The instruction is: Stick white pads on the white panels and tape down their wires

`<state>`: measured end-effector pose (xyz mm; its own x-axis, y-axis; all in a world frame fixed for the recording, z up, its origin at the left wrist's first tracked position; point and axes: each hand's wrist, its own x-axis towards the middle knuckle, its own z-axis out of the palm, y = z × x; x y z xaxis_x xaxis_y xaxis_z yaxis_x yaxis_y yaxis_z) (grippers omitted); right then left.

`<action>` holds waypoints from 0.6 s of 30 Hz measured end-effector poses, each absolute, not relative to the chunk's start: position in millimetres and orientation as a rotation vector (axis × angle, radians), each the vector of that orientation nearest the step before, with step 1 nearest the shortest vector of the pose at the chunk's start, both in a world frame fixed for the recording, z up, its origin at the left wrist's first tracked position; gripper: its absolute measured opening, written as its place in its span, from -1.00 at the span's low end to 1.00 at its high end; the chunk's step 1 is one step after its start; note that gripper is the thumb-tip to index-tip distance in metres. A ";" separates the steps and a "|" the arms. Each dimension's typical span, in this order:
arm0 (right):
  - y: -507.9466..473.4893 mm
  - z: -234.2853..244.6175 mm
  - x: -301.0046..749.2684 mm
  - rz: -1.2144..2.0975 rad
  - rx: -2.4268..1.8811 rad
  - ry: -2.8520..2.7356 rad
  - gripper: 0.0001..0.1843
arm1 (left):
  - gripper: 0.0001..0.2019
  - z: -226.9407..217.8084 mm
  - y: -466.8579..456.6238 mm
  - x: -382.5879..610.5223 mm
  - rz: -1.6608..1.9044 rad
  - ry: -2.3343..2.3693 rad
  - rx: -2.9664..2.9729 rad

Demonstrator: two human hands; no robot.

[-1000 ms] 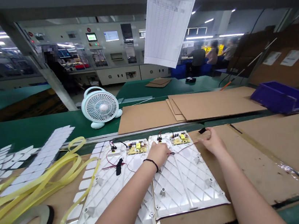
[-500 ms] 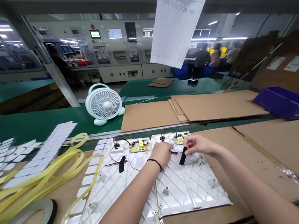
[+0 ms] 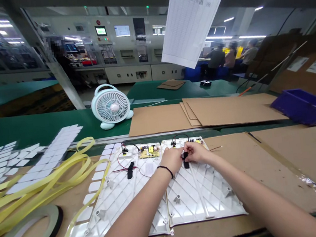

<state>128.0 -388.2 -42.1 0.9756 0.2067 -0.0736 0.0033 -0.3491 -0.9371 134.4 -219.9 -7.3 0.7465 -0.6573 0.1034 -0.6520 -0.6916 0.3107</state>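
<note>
Two hands work at 12 o'clock on the white plastic panel [image 3: 186,200]: my right hand [image 3: 197,152] pinches a black strip [image 3: 185,160], my left hand [image 3: 172,161] beside it, grip unclear; step seems wire [image 3: 216,148] fastening, calling for pressing the strip flat.

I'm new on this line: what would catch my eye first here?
Two white ribbed plastic panels lie side by side in the center, under the left hand and right hand. Yellow tape sprawls to their left, and a printed sheet hangs overhead.
</note>
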 end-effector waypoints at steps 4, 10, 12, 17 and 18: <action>-388.3 -44.3 127.1 0.122 -2.021 -0.171 -0.67 | -0.76 -8.6 -220.5 135.7 -0.019 -1.018 2.625; -385.8 -39.3 120.0 -0.047 -2.189 -0.268 -0.71 | -0.78 -7.7 -220.2 135.3 -0.010 -1.018 2.638; -384.8 -38.5 117.7 -0.066 -2.228 -0.287 -0.71 | -0.79 -7.6 -220.4 135.2 -0.014 -1.015 2.646; -382.6 -37.2 114.7 -0.094 -2.296 -0.311 -0.71 | -0.79 -9.2 -221.1 135.7 -0.012 -1.008 2.661; -382.3 -36.9 114.4 -0.095 -2.307 -0.318 -0.71 | -0.76 -9.4 -221.0 135.8 -0.008 -1.010 2.662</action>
<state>114.4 -382.3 -36.9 0.9657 0.1989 0.1672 0.2580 -0.6574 -0.7080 135.8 -221.0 -9.4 0.7536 -0.6500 0.0977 -0.6484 -0.7107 0.2728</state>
